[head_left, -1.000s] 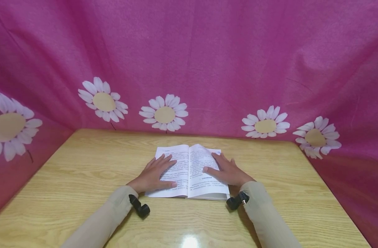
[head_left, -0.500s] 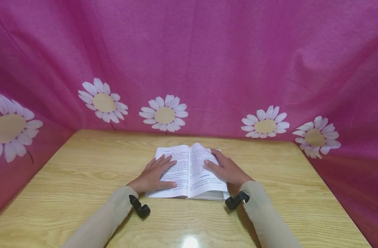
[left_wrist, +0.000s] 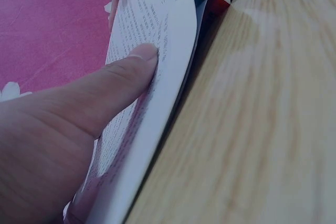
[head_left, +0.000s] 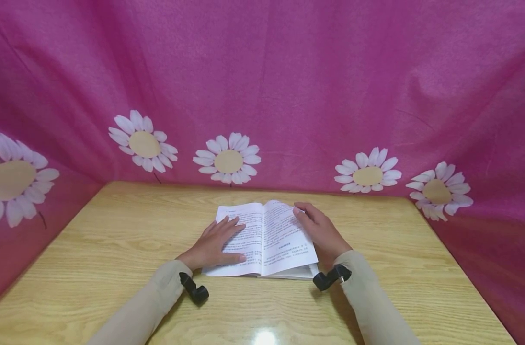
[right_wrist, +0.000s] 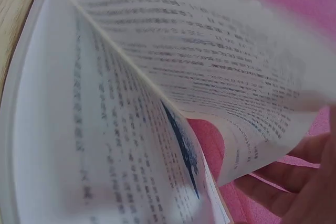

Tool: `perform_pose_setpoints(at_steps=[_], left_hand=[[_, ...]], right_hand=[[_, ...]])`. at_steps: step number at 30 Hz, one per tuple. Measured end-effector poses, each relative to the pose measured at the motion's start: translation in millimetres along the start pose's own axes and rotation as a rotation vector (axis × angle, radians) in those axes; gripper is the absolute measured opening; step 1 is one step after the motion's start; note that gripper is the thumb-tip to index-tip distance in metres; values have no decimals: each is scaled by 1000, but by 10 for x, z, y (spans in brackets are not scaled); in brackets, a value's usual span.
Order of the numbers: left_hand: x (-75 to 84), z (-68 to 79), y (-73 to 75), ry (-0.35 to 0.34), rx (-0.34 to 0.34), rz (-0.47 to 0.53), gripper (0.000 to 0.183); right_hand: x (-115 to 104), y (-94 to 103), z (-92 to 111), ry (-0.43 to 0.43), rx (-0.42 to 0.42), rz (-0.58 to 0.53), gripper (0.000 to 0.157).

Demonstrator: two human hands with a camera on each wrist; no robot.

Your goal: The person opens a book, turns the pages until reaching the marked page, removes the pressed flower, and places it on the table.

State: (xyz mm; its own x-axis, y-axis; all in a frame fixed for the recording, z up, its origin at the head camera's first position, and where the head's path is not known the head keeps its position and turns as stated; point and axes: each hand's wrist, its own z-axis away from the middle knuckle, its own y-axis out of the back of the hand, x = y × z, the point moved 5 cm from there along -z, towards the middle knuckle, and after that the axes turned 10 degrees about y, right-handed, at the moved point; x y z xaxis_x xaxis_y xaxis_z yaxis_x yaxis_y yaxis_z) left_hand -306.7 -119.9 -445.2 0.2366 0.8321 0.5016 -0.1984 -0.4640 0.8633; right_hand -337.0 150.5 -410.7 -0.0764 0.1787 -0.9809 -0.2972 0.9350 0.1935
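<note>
An open book (head_left: pixel 250 242) with printed text lies on the table in the head view. My left hand (head_left: pixel 212 247) rests spread on its left page; in the left wrist view the thumb (left_wrist: pixel 118 82) lies along the text near the page's lower edge. On the other side my right hand (head_left: pixel 325 232) pinches the outer edge of a right-hand page (head_left: pixel 286 239), lifting it off the pages below. The right wrist view shows this leaf (right_wrist: pixel 210 61) curving up from the spine, with fingers (right_wrist: pixel 275 174) behind its corner. A dark blue illustration (right_wrist: pixel 181 145) shows in the gap beneath.
The wooden table (head_left: pixel 137 230) extends around the book on all sides. A pink curtain (head_left: pixel 297 96) with large white daisies hangs behind and beside it. Small black cameras (head_left: pixel 331 277) are strapped to both wrists over beige sleeves.
My right hand has slid outward from on top of the right page to its outer edge, where it now pinches the leaf. The left hand has stayed in place.
</note>
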Motion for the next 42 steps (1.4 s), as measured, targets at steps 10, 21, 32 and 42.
perform_pose_setpoints(at_steps=[10, 21, 32, 42], left_hand=[[-16, -6, -9, -3, 6, 5, 91], [-14, -7, -9, -5, -1, 0, 91], [-13, -9, -8, 9, -1, 3, 91], [-18, -13, -3, -4, -3, -4, 89]], right_hand=[[-171, 76, -23, 174, 54, 168, 37], [-167, 58, -51, 231, 76, 257, 55], [-179, -22, -31, 218, 63, 329, 69], [-179, -346, -14, 344, -84, 416, 43]])
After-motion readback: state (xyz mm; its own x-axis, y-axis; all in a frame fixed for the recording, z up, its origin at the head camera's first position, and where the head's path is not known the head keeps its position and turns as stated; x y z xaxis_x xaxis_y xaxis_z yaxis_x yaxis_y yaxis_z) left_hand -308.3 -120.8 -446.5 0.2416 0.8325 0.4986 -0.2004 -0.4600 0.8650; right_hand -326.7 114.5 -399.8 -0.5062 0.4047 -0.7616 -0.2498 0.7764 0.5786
